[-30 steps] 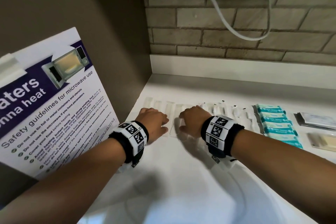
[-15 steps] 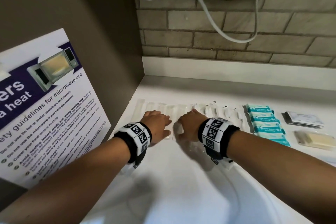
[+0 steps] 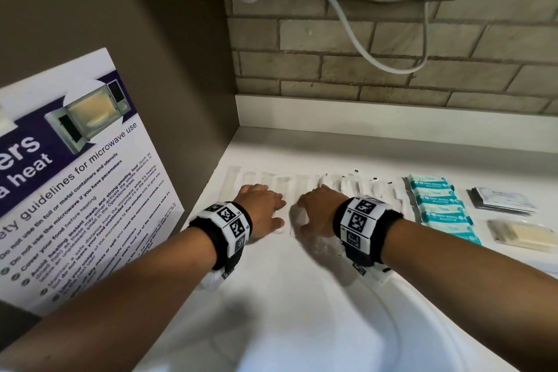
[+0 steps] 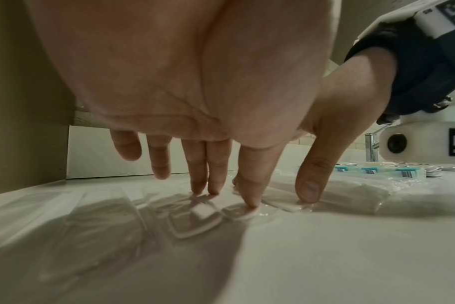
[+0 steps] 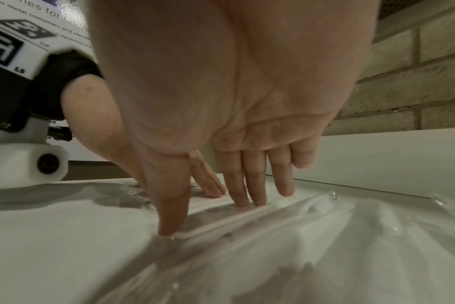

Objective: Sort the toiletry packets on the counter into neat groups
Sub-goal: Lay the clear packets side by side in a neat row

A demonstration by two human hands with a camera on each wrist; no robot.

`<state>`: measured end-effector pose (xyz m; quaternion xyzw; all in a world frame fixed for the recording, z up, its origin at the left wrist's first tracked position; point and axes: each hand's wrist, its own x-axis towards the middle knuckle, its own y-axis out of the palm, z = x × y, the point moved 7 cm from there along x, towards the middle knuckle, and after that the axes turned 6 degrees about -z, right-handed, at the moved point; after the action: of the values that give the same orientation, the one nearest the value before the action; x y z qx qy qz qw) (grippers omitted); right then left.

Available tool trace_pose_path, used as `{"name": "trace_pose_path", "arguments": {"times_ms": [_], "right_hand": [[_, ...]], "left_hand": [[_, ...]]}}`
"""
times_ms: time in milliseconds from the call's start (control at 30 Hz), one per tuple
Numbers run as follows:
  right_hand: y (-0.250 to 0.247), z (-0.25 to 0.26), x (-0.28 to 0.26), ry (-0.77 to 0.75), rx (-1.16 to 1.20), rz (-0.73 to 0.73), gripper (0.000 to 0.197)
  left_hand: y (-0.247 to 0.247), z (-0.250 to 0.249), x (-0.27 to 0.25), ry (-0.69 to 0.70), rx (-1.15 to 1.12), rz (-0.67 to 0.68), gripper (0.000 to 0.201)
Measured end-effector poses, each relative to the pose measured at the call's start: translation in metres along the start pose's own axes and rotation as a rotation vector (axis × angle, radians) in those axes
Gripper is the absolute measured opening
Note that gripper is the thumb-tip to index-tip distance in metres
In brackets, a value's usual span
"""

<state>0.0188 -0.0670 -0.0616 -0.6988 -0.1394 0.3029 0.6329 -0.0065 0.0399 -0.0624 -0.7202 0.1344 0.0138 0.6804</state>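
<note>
A row of clear plastic packets (image 3: pixel 305 184) lies side by side along the back of the white counter (image 3: pixel 302 266). My left hand (image 3: pixel 265 205) rests on the left part of the row, its straight fingers (image 4: pixel 203 185) pressing a packet with a white piece inside (image 4: pixel 195 218). Close beside it, my right hand (image 3: pixel 314 210) presses its fingers (image 5: pixel 247 193) and thumb on a long clear packet (image 5: pixel 221 218). Right of the row are a stack of teal packets (image 3: pixel 437 208), grey sachets (image 3: pixel 498 201) and a cream soap packet (image 3: pixel 525 234).
A leaning microwave safety poster (image 3: pixel 75 190) and a brown side wall close off the left. A brick wall with a white cable (image 3: pixel 347 24) stands behind. The sink basin (image 3: pixel 422 326) curves at the front right, and a tap (image 4: pixel 372 148) rises beyond it.
Both hands stay pressed on the clear packets, close together. Only the head view has shifted a little.
</note>
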Motion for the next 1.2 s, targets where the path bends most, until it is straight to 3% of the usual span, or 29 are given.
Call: {"name": "trace_pose_path", "arguments": {"times_ms": [133,300,467,833,1200], "right_hand": [[-0.006,0.000,-0.002,0.021,0.037,-0.011,0.057],[-0.023,0.009,0.002,0.019,0.097,-0.126,0.056],[-0.016,0.021,0.012,0.032,0.100,-0.114,0.059],[0.006,0.030,0.026,0.005,0.084,-0.067,0.037],[0.007,0.028,0.029,0.002,0.110,-0.088,0.038]], "left_hand": [[-0.002,0.001,-0.002,0.009,-0.020,-0.010,0.056],[-0.013,0.021,-0.004,-0.033,-0.034,-0.101,0.054],[-0.005,0.034,-0.007,-0.069,-0.005,-0.028,0.056],[-0.001,0.044,-0.010,-0.067,0.037,0.030,0.057],[0.000,0.049,-0.007,-0.055,0.001,0.070,0.056]]}}
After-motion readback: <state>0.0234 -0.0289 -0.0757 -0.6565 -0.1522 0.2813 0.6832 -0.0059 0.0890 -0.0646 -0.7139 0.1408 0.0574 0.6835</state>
